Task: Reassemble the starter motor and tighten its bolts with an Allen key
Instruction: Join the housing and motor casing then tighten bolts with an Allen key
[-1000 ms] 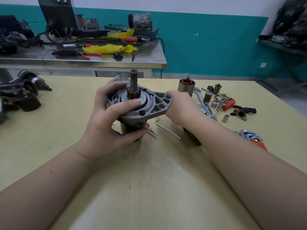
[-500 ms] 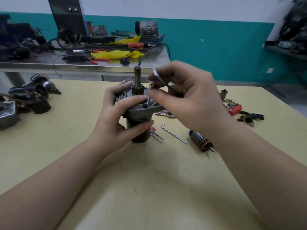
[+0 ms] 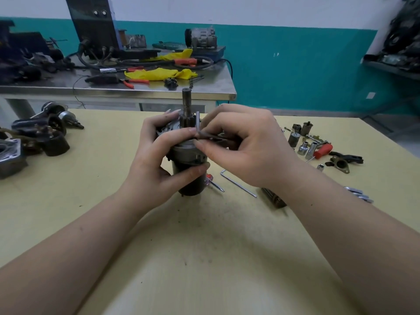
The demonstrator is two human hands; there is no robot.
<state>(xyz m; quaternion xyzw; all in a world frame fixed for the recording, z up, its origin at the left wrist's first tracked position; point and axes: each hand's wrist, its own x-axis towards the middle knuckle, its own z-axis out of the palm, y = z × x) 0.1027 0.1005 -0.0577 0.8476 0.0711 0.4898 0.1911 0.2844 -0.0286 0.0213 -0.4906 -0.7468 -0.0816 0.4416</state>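
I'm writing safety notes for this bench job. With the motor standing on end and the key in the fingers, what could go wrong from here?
1. The starter motor stands upright on its narrow end, steadied only by the left hand; turning force could tip it.
2. The right hand merely pinches the Allen key, so it may slip out.
3. The screwdriver and spare Allen key lie close to the base and could get knocked.

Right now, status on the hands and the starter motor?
Left hand grips starter motor, upright on table. Right hand pinches Allen key at its top. Spare key lies beside; nothing blocking.
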